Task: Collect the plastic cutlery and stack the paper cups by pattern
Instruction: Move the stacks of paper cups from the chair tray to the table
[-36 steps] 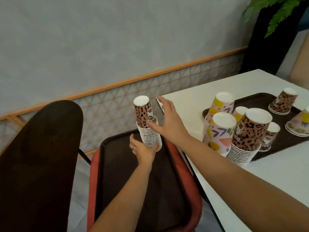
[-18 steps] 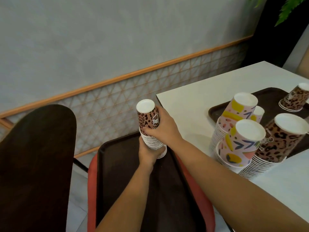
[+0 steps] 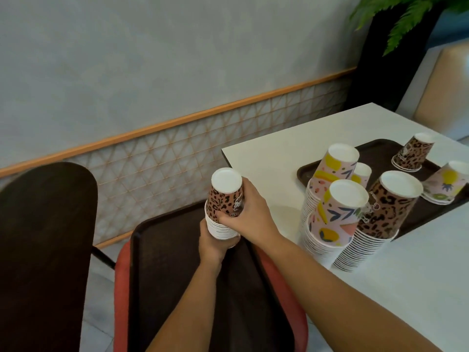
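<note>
The leopard cup stack (image 3: 224,212) stands upside down at frame centre, above the dark tray (image 3: 172,275) on the red chair. Its long axis runs nearly upright. The right hand (image 3: 247,214) wraps the upper cup; the left hand (image 3: 213,243) cups the rims below. Matching leopard stack (image 3: 383,214) waits on the table (image 3: 274,163), right of the grip, nearer the right hand.

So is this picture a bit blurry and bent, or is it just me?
Head view: wide-angle, so the wall's wooden rail bows; the dark chair back at the left edge is soft, as is the plant; both hands, left hand and right hand, and the leopard cup stack are fairly sharp; light is soft, with a faint shadow on the white table.
</note>
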A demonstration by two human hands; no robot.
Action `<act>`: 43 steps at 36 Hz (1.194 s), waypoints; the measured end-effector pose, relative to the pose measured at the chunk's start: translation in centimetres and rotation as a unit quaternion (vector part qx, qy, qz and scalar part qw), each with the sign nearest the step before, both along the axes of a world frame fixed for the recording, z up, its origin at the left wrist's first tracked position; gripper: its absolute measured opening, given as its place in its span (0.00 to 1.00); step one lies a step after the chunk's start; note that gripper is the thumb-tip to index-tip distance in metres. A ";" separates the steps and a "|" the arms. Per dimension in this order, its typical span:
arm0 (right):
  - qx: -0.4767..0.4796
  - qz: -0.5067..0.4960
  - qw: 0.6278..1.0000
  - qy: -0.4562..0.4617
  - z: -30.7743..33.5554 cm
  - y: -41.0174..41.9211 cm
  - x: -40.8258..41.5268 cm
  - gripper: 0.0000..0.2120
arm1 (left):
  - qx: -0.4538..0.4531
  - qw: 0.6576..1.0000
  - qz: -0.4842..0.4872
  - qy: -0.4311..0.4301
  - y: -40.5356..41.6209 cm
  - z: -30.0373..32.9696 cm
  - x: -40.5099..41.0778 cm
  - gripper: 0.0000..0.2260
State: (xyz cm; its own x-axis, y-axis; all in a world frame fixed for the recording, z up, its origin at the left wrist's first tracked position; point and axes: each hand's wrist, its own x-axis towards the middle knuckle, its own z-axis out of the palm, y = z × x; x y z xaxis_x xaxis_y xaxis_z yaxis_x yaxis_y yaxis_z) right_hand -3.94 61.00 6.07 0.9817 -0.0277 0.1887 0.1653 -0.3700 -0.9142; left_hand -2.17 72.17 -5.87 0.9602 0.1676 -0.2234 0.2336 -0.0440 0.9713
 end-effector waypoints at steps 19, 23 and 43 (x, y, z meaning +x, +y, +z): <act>-0.073 -0.010 0.981 -0.181 4.1 -9.2 -10.7 0.36 | -0.042 0.994 -0.030 -0.099 -9.7 5.2 -12.4 0.42; -0.078 -0.006 0.976 -0.203 3.8 -11.4 -12.7 0.34 | -0.014 0.993 -0.042 -0.110 -12.1 4.7 -14.4 0.41; -0.084 0.069 0.989 -0.098 -0.2 -21.8 -16.4 0.37 | 0.089 0.996 0.010 -0.006 -21.3 1.6 -19.4 0.35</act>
State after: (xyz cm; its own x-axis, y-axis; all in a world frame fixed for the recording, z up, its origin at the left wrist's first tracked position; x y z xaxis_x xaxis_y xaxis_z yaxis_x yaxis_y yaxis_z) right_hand -20.33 39.17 5.84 0.9181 0.1519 0.3662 0.3927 -0.4750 -0.7875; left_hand -21.61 50.90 -4.29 0.9588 0.2232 -0.1757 0.2237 -0.2120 0.9513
